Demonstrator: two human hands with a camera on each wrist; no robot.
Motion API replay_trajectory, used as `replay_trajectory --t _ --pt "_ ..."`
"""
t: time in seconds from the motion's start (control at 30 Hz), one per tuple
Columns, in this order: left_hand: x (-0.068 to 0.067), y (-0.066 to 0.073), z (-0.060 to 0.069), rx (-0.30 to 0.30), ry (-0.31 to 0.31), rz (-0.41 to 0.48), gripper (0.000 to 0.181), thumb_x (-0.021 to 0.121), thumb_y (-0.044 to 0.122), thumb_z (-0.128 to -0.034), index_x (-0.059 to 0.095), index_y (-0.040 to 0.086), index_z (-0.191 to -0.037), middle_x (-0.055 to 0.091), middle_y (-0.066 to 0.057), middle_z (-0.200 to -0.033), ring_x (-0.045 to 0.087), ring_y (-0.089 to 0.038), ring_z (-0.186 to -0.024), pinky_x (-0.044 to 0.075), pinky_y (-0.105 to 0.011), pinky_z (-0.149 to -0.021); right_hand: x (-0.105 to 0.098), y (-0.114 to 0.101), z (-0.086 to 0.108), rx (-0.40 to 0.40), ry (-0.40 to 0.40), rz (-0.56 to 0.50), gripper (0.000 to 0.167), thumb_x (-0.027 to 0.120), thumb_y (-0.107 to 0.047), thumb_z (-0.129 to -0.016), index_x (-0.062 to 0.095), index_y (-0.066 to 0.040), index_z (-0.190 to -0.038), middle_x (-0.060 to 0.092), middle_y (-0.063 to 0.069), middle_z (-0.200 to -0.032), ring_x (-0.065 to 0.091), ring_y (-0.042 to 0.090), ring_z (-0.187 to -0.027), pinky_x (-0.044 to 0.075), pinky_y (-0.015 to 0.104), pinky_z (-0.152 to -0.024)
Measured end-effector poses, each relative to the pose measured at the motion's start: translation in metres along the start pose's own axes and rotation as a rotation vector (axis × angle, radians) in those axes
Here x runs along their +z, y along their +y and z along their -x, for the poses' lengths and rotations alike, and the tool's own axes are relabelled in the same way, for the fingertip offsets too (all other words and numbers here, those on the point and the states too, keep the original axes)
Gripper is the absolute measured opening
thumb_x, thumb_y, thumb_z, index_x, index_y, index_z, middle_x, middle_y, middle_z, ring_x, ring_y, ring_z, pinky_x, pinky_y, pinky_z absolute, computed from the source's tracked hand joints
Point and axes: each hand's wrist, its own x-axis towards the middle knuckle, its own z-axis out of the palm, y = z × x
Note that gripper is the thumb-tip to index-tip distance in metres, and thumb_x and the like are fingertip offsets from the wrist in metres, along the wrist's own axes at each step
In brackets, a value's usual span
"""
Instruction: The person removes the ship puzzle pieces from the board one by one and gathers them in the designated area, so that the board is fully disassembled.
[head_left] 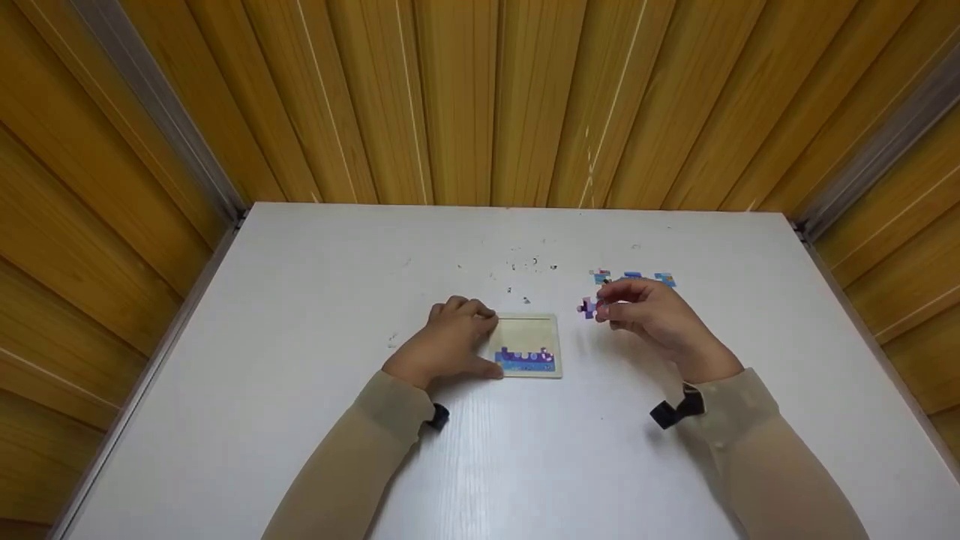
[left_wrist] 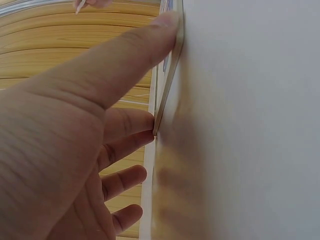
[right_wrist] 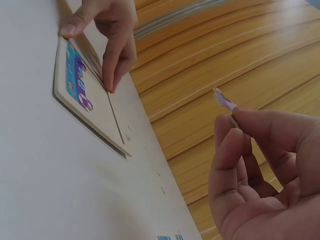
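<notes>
The left hand (head_left: 451,341) grips the tray (head_left: 559,352) by its left side, thumb at the near corner, fingers at the far; the right hand (head_left: 656,321) pinches a piece (head_left: 586,308) above the table (head_left: 247,360). The piece is just right of the tray, apart from it; the left hand is nearer the tray, whose long axis I cannot tell. The tray looks like pale wood, thin-rimmed; a knobbed blue-purple strip (head_left: 525,364) lies inside, along its near side. The piece is thin, flat, purple-pink. 3 loose pieces (head_left: 665,280) lie beyond the right hand.
</notes>
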Motion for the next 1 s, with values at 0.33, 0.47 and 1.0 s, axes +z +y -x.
replay_trajectory --t 0.33,0.47,1.0 --pt "0.0 0.001 -0.001 -0.009 -0.006 -0.011 0.091 0.096 0.056 -0.0882 0.063 0.017 -0.163 0.056 -0.003 -0.167 0.04 -0.032 -0.161 0.027 -0.055 -0.138 -0.034 -0.007 0.006 -0.022 0.015 -0.067 0.021 0.077 0.002 -0.103 0.081 -0.014 -0.117 0.079 -0.004 -0.102 0.079 0.01 -0.09 0.062 0.022 -0.078" --pt "0.001 0.001 -0.001 -0.018 -0.008 -0.011 0.092 0.096 0.056 -0.0879 0.062 0.017 -0.164 0.056 -0.003 -0.167 0.04 -0.031 -0.161 0.028 -0.054 -0.138 -0.047 -0.008 0.007 -0.034 0.019 -0.088 0.02 0.078 0.004 -0.103 0.075 -0.008 -0.119 0.078 -0.002 -0.101 0.08 0.011 -0.09 0.065 0.024 -0.079" --pt "-0.001 0.0 0.0 0.01 -0.007 -0.02 0.093 0.094 0.056 -0.0904 0.059 0.013 -0.166 0.057 -0.005 -0.167 0.04 -0.033 -0.16 0.027 -0.057 -0.137 -0.101 -0.008 0.015 0.034 0.113 0.023 0.014 0.082 -0.005 -0.103 0.078 -0.011 -0.115 0.082 -0.007 -0.099 0.081 0.009 -0.092 0.063 0.023 -0.079"
